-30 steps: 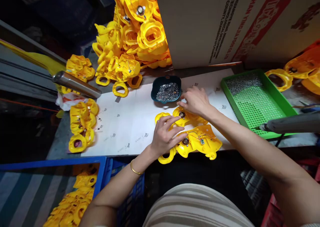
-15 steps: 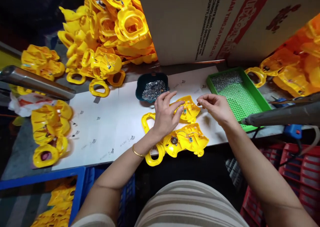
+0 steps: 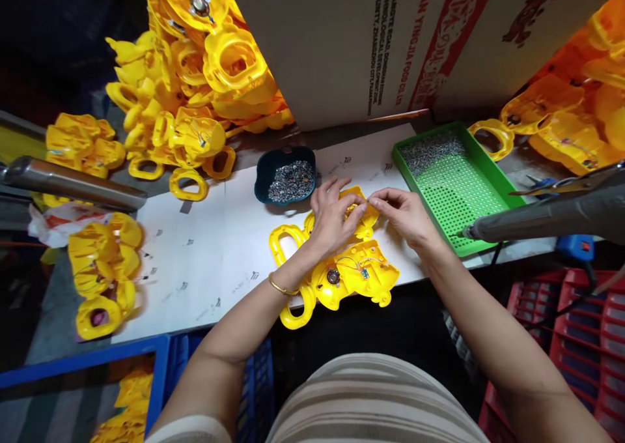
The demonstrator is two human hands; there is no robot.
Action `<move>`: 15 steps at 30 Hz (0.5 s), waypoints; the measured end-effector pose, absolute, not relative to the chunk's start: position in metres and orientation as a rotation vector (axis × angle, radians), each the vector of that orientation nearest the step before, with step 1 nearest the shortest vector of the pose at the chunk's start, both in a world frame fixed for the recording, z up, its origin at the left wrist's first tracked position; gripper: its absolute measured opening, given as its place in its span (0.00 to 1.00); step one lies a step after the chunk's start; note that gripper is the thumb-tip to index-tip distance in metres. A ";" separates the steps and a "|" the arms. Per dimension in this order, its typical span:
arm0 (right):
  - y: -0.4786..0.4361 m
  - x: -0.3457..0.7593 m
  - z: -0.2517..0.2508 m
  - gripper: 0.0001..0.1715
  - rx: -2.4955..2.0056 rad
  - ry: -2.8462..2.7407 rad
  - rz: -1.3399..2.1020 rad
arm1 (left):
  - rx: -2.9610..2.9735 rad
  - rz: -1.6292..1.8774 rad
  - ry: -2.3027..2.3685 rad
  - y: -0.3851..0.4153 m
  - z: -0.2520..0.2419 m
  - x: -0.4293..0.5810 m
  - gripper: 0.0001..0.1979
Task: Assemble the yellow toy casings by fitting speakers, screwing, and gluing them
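Note:
Two yellow plastic shells lie on the white board (image 3: 215, 254) in front of me. The near shell (image 3: 356, 277) shows a small speaker and thin wires inside. My left hand (image 3: 333, 216) presses down on the far shell (image 3: 364, 218), fingers bent over it. My right hand (image 3: 403, 214) is pinched at that shell's right edge, fingertips meeting the left hand's; what it pinches is too small to make out. A dark bowl of small metal screws (image 3: 287, 181) stands just beyond my left hand.
A green perforated tray (image 3: 449, 182) with screws sits at the right. An electric screwdriver (image 3: 547, 216) hangs over the right edge. Piles of yellow shells (image 3: 190, 85) lie behind and left (image 3: 100, 260). A cardboard box (image 3: 400, 32) stands behind. Blue (image 3: 161, 365) and red crates (image 3: 571, 326) sit below.
My right hand moved from the bowl's side out to the right, then in to the far shell's edge. My left hand shifted from the near shell onto the far one.

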State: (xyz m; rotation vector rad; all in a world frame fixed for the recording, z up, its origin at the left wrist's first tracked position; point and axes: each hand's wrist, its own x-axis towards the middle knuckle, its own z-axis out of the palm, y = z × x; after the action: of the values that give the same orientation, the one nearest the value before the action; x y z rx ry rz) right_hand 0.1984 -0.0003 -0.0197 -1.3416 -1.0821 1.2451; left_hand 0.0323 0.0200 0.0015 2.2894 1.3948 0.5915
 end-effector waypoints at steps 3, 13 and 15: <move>-0.001 0.198 -0.023 0.19 -1.401 -1.101 1.164 | 2.270 0.570 1.413 0.021 -0.001 0.032 0.09; -0.004 0.196 -0.024 0.28 -1.444 -1.139 1.337 | 2.271 0.456 1.458 0.024 0.002 0.037 0.10; -0.005 0.195 -0.024 0.27 -1.432 -1.136 1.330 | 2.269 0.445 1.450 0.025 0.003 0.038 0.09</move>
State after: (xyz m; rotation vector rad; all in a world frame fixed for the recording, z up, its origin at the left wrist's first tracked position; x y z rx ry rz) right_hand 0.1954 -0.0046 -0.0243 -1.4322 -1.1365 1.3299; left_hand 0.0381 0.0246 0.0026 2.2692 1.4499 0.4449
